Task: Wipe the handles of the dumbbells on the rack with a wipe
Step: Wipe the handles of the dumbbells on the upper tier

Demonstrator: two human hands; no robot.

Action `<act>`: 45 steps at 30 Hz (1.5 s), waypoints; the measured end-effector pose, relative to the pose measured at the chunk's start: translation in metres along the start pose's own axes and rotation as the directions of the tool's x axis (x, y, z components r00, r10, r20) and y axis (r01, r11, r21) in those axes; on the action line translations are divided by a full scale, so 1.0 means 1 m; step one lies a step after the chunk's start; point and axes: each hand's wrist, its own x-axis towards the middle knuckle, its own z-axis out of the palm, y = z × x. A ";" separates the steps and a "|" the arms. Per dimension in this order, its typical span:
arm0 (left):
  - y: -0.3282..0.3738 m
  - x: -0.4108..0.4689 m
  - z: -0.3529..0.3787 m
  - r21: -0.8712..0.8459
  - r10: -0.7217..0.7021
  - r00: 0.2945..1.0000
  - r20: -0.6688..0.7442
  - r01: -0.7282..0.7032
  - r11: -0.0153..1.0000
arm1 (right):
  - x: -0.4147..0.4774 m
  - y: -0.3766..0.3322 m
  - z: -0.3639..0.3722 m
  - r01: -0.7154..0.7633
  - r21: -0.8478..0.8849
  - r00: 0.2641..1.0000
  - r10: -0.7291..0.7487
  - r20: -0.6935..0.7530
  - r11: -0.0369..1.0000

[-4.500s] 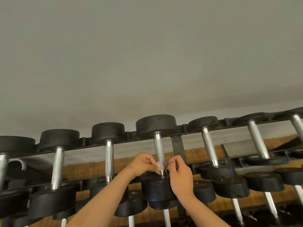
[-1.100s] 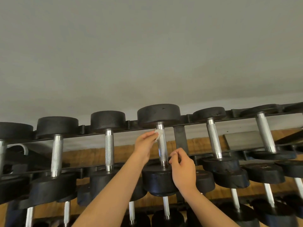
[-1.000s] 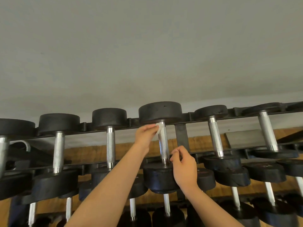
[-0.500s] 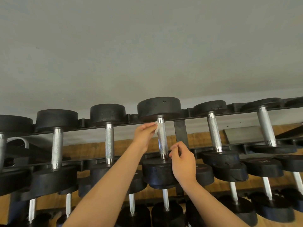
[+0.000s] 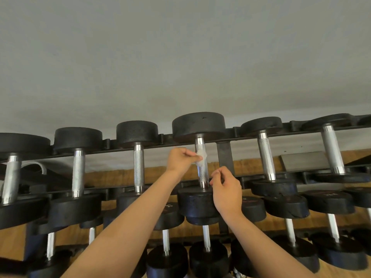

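We can read nothing for certain. Faint pale marks sit on a lower dumbbell head (image 5: pixel 169 206) left of the rack's upright post (image 5: pixel 224 155) and on another head (image 5: pixel 329 195) right of it. Both are too blurred to read.

The left hand (image 5: pixel 181 160) is sliding the white wipe (image 5: pixel 201 158) along the knurled handle (image 5: pixel 202 171) of the middle dumbbell (image 5: pixel 198 126). A few seconds ago it was pinching the wipe at the lower end, just beside the right hand (image 5: pixel 226 189). A second ago it was just under the upper head, and now it is coming down again a little.
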 end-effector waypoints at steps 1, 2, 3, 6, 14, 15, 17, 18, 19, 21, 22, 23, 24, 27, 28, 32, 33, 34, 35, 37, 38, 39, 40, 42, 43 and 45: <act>-0.003 -0.003 -0.001 0.033 -0.007 1.000 0.027 0.006 0.999 | 0.000 0.000 0.000 -0.001 0.001 1.000 0.001 0.001 1.000; -0.007 -0.007 -0.002 0.058 -0.015 0.999 0.051 0.012 0.998 | 0.000 0.000 0.000 0.001 0.002 1.000 -0.001 0.000 1.000; -0.011 -0.010 -0.002 0.076 -0.021 0.997 0.073 0.015 0.997 | 0.000 0.000 0.000 0.004 0.000 1.000 -0.004 -0.001 1.000; -0.022 -0.023 -0.005 0.151 -0.032 0.987 0.156 0.009 0.988 | 0.001 0.001 0.000 0.021 -0.013 1.000 -0.021 0.001 1.000; -0.028 -0.031 -0.006 0.217 -0.060 0.979 0.195 0.017 0.976 | -0.001 0.001 -0.001 0.023 -0.029 1.000 -0.023 0.020 0.999; -0.026 -0.032 -0.004 0.098 -0.084 0.989 0.120 0.072 0.993 | -0.001 0.000 -0.001 0.027 -0.028 0.999 -0.026 0.026 0.999; -0.024 -0.030 -0.001 -0.065 -0.105 0.994 0.006 0.105 0.992 | 0.000 -0.002 -0.002 0.034 -0.019 0.999 -0.034 0.029 0.999; -0.023 -0.028 -0.002 -0.034 -0.086 0.996 0.017 0.087 0.996 | 0.000 -0.002 -0.002 0.034 -0.015 0.999 -0.033 0.025 0.999; -0.022 -0.028 -0.004 0.044 -0.074 0.993 0.087 0.070 0.997 | 0.000 -0.002 -0.003 0.030 -0.017 0.999 -0.030 0.023 0.999; -0.021 -0.030 -0.010 0.251 -0.091 0.959 0.267 0.022 0.968 | -0.001 0.000 -0.003 0.024 -0.024 1.000 -0.024 0.020 0.999; -0.020 -0.030 -0.012 0.279 -0.101 0.948 0.302 0.013 0.960 | -0.002 0.000 -0.003 0.023 -0.022 1.000 -0.023 0.017 1.000; -0.017 -0.028 -0.012 0.257 -0.092 0.952 0.291 0.015 0.966 | -0.002 0.001 -0.004 0.022 -0.016 1.000 -0.022 0.015 1.000; -0.013 -0.025 -0.012 0.178 -0.081 0.969 0.234 0.039 0.983 | -0.001 0.001 -0.003 0.020 -0.010 1.000 -0.020 0.011 1.000; 0.005 -0.007 -0.002 -0.228 -0.133 0.991 -0.013 0.126 0.965 | -0.001 0.001 0.000 -0.003 0.003 1.000 0.003 0.004 1.000; 0.011 -0.001 0.002 -0.342 -0.162 0.984 -0.069 0.129 0.931 | -0.002 0.001 0.001 -0.006 0.007 1.000 0.006 0.004 1.000; 0.018 0.007 0.012 -0.398 -0.170 0.971 -0.167 0.092 0.913 | -0.001 0.003 0.001 -0.001 0.020 1.000 0.001 0.003 1.000; 0.018 0.001 0.012 -0.337 -0.131 0.974 -0.183 0.063 0.939 | -0.001 0.003 0.001 0.002 0.021 1.000 -0.003 0.002 1.000; 0.018 -0.005 0.011 -0.280 -0.081 0.975 -0.205 0.021 0.960 | 0.000 0.003 0.001 0.007 0.023 1.000 -0.007 0.002 1.000; 0.018 -0.012 0.010 -0.238 -0.023 0.973 -0.230 -0.033 0.971 | 0.001 0.004 0.002 0.013 0.024 1.000 -0.013 0.002 1.000; 0.021 -0.030 0.005 -0.204 0.119 0.950 -0.289 -0.183 0.962 | 0.000 0.005 0.001 0.040 0.024 0.999 -0.041 0.017 0.999; 0.023 -0.039 0.002 -0.206 0.198 0.927 -0.318 -0.271 0.940 | -0.001 0.006 0.000 0.065 0.021 0.997 -0.066 0.037 0.998; 0.026 -0.047 -0.001 -0.205 0.266 0.898 -0.352 -0.351 0.913 | -0.001 0.008 -0.004 0.094 0.018 0.993 -0.095 0.069 0.995; 0.030 -0.052 -0.006 -0.200 0.317 0.866 -0.387 -0.414 0.888 | -0.001 0.010 -0.008 0.125 0.016 0.985 -0.126 0.116 0.992; 0.041 -0.056 -0.018 -0.155 0.389 0.808 -0.443 -0.496 0.854 | -0.002 0.018 -0.016 0.202 0.013 0.956 -0.200 0.214 0.979; 0.046 -0.053 -0.022 -0.096 0.418 0.791 -0.447 -0.507 0.857 | -0.004 0.022 -0.021 0.230 0.003 0.947 -0.225 0.228 0.973; 0.052 -0.042 -0.027 0.055 0.451 0.795 -0.405 -0.471 0.880 | -0.009 0.032 -0.029 0.234 -0.038 0.956 -0.223 0.191 0.971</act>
